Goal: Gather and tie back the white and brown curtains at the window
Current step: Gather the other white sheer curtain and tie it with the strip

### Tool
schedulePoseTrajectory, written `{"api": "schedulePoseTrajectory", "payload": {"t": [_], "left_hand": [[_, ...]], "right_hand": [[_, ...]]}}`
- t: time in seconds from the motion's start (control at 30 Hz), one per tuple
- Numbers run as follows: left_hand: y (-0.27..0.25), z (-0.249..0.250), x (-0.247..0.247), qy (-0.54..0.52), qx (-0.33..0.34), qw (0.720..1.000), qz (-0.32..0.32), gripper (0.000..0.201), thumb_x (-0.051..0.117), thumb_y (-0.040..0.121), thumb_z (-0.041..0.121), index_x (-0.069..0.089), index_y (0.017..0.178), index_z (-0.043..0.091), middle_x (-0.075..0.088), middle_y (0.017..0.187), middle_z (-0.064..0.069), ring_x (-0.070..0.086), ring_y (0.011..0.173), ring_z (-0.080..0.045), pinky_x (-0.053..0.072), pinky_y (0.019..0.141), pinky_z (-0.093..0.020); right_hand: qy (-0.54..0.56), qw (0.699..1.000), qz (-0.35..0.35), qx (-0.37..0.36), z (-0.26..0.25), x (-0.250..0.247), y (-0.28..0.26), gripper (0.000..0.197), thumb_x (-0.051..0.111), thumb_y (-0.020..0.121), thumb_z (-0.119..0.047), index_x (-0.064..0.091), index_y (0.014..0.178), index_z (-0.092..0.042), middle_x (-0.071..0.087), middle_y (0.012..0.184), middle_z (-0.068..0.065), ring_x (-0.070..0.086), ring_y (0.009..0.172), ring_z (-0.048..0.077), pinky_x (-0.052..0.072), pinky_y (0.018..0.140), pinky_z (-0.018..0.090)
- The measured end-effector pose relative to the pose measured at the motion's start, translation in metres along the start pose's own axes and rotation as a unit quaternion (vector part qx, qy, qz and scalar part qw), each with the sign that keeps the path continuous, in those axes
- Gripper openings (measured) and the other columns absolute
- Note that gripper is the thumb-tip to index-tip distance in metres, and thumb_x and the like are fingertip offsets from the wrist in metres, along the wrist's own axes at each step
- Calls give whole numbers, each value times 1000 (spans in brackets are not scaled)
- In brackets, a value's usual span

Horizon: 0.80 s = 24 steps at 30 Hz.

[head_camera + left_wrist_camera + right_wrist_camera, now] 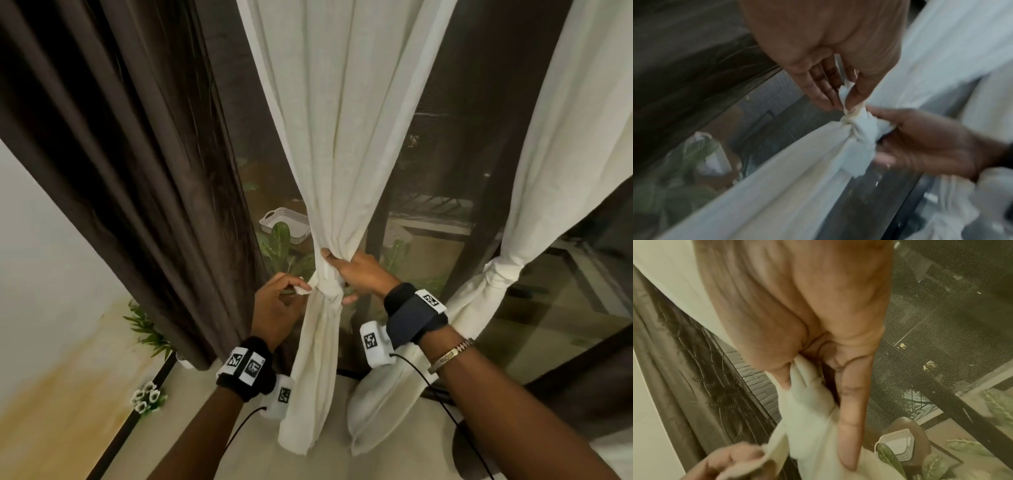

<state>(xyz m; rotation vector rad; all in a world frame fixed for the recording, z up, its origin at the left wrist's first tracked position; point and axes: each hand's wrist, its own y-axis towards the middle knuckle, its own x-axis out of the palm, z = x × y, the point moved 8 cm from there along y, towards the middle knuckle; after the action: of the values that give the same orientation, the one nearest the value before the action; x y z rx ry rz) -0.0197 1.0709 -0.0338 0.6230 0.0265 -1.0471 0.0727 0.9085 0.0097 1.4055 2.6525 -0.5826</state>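
The middle white curtain point(346, 137) is bunched into a narrow neck with a white knot point(327, 289) around it. My right hand point(342, 274) grips the bunch just above the knot, fingers curled round the cloth. My left hand point(301, 289) pinches a short loose end of the tie point(304, 291) beside the knot. In the left wrist view, thumb and fingers of my left hand point(840, 104) squeeze that end above the knot point(857, 129). The brown curtain point(137, 171) hangs loose at the left. A second white curtain point(565, 137) hangs tied at the right.
A mesh window screen point(445, 154) stands right behind the curtains. Beyond it sit a white basket point(284, 222) and leafy plants point(281, 246). Small white flowers point(147, 397) and a green plant point(147, 329) stand by the left wall. A white pillow point(376, 404) lies below my right wrist.
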Motion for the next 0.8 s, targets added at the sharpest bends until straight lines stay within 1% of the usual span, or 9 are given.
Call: {"api": "schedulePoseTrajectory", "payload": {"t": [0.1, 0.2, 0.27, 0.37, 0.5, 0.53, 0.63, 0.67, 0.8], "left_hand": [[-6, 0, 2, 67, 47, 996, -23, 22, 78, 82, -2, 75, 93, 17, 66, 96, 14, 66, 85, -5, 55, 77, -22], [-12, 6, 11, 116, 83, 988, -56, 25, 81, 85, 25, 77, 109, 22, 65, 109, 12, 67, 96, -8, 54, 85, -20], [-14, 7, 11, 119, 75, 989, -33, 20, 79, 88, 35, 79, 105, 23, 69, 106, 11, 67, 93, -8, 56, 85, -24], [-14, 2, 13, 137, 51, 989, -21, 7, 78, 90, 24, 74, 94, 28, 72, 94, 14, 67, 88, -7, 59, 83, -38], [-18, -11, 26, 114, -8, 992, -45, 26, 78, 91, 19, 64, 110, 30, 75, 101, 11, 71, 92, -11, 61, 85, -38], [-18, -13, 28, 101, -16, 994, -44, 27, 78, 91, 17, 66, 113, 27, 76, 103, 11, 73, 93, -9, 62, 85, -39], [-17, -15, 28, 61, -17, 998, -23, 28, 78, 90, 11, 69, 114, 20, 77, 103, 13, 74, 93, -3, 63, 81, -37], [-17, -17, 27, 54, -14, 998, -16, 27, 79, 89, 9, 71, 113, 18, 78, 103, 13, 75, 93, -3, 64, 81, -37], [-17, -29, 32, 16, -49, 998, -32, 25, 82, 89, 11, 75, 113, 17, 80, 105, 8, 77, 98, -7, 65, 88, -41]], "right_hand": [[26, 999, -2, 30, 6, 3, 1, 38, 61, 97, -60, 51, 127, -39, 65, 114, -6, 67, 98, 20, 65, 67, 45], [77, 996, 10, 42, 14, 3, 3, 46, 63, 93, -67, 53, 130, -41, 67, 130, -2, 67, 116, 30, 65, 77, 56], [100, 994, 18, 45, 17, 2, 3, 50, 66, 89, -69, 58, 129, -40, 71, 126, -2, 69, 113, 28, 64, 78, 60], [113, 993, 14, 40, 22, 2, 3, 45, 73, 86, -67, 65, 120, -38, 75, 118, -5, 71, 108, 21, 65, 78, 55], [128, 991, -23, 15, 24, 9, 2, 37, 81, 87, -49, 66, 118, -35, 77, 120, -1, 75, 107, 20, 65, 84, 53], [117, 992, -39, 1, 25, 13, 3, 45, 86, 85, -40, 63, 123, -33, 76, 123, -1, 75, 108, 21, 64, 86, 52], [69, 994, -81, -31, 34, 20, 9, 103, 98, 67, -10, 42, 150, -34, 67, 135, 2, 69, 121, 24, 63, 91, 50], [64, 994, -87, -33, 38, 20, 11, 113, 98, 64, -5, 37, 154, -37, 64, 137, 5, 67, 123, 26, 62, 93, 52], [77, 996, -22, -41, 52, 8, 18, 92, 94, 63, 5, 51, 135, -33, 66, 130, 15, 65, 124, 34, 59, 98, 56]]}}
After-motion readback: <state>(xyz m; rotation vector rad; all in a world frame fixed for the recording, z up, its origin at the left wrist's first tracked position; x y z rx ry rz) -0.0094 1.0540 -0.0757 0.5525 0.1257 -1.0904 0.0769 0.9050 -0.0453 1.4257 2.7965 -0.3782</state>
